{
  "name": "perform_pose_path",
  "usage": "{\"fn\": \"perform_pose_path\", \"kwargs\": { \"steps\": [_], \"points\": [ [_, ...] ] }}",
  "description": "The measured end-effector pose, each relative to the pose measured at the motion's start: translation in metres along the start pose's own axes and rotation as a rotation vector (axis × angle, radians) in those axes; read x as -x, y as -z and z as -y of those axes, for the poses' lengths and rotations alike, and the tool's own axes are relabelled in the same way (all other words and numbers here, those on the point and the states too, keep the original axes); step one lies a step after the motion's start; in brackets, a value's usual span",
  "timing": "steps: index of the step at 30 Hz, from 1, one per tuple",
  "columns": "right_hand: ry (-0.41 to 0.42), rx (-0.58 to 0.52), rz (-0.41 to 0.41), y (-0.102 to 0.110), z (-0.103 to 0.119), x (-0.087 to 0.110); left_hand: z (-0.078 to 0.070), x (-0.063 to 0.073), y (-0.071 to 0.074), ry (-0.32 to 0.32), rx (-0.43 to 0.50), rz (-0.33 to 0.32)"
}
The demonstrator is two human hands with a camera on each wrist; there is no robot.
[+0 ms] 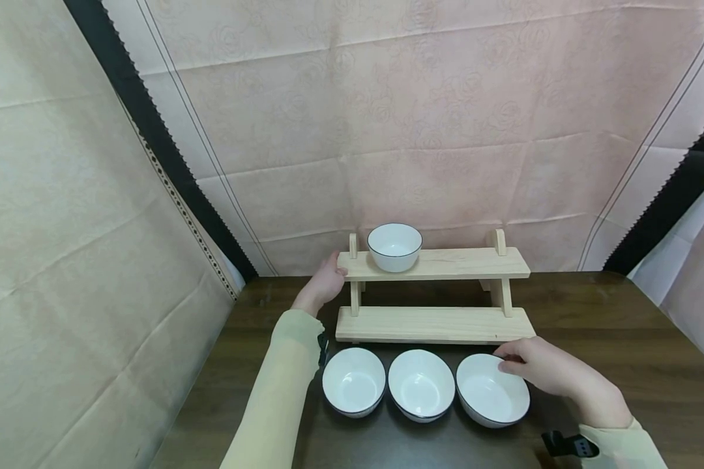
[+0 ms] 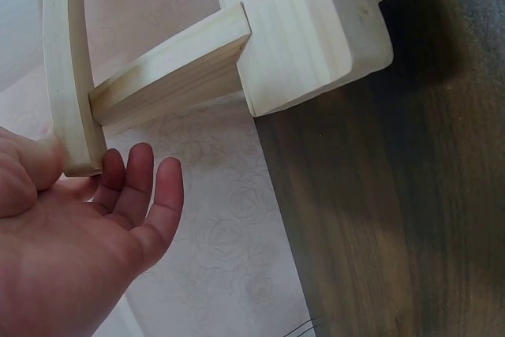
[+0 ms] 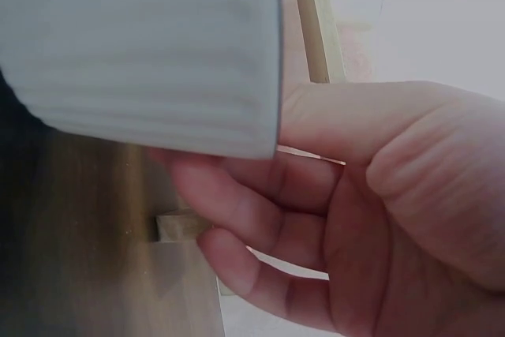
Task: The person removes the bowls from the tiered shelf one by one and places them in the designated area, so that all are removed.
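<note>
My left hand (image 1: pixel 324 284) grips the left end of the upper board of a two-tier wooden shelf (image 1: pixel 457 264), thumb on one face and fingers on the other in the left wrist view. With my right hand (image 1: pixel 548 366) I pinch the rim of the rightmost white bowl (image 1: pixel 489 394), thumb at the inside and fingers against the ribbed outer wall (image 3: pixel 158 61). That bowl is tilted slightly. Beside it, in a row in front of the shelf, stand a middle bowl (image 1: pixel 421 384) and a left bowl (image 1: pixel 354 381), both white with dark rims.
Another white bowl (image 1: pixel 394 251) stands on the upper board towards its left end. The lower board (image 1: pixel 434 324) is bare. Everything is on a dark wooden table (image 1: pixel 586 312), with pale patterned cloth (image 1: pixel 434 130) hung behind and at the sides.
</note>
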State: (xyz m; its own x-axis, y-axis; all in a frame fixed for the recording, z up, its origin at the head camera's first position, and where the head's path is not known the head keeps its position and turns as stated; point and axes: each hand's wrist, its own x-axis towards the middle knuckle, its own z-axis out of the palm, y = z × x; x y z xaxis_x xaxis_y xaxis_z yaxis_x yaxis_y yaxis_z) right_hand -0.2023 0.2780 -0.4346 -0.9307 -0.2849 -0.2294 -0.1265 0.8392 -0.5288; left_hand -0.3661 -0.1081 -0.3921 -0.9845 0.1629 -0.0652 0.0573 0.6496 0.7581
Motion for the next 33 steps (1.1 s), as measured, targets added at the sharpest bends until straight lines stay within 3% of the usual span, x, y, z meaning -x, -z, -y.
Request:
{"fn": "perform_pose_path", "kwargs": {
  "steps": [14, 20, 27, 33],
  "points": [
    [0.031, -0.014, -0.005, 0.0012, -0.0021, 0.0003, 0.0008, 0.0020, -0.0012, 0.017, 0.018, -0.002],
    [0.111, 0.011, -0.050, 0.0029, -0.0005, 0.0016, 0.0001, 0.0022, -0.0016, 0.007, 0.003, -0.014],
    [0.099, 0.030, -0.083, 0.0051, -0.0008, 0.0012, 0.0006, -0.0004, -0.0038, -0.002, -0.014, -0.018],
    [0.148, 0.046, -0.133, 0.0054, -0.0012, 0.0027, 0.0018, -0.0002, -0.0028, 0.007, -0.004, -0.012]
  ]
}}
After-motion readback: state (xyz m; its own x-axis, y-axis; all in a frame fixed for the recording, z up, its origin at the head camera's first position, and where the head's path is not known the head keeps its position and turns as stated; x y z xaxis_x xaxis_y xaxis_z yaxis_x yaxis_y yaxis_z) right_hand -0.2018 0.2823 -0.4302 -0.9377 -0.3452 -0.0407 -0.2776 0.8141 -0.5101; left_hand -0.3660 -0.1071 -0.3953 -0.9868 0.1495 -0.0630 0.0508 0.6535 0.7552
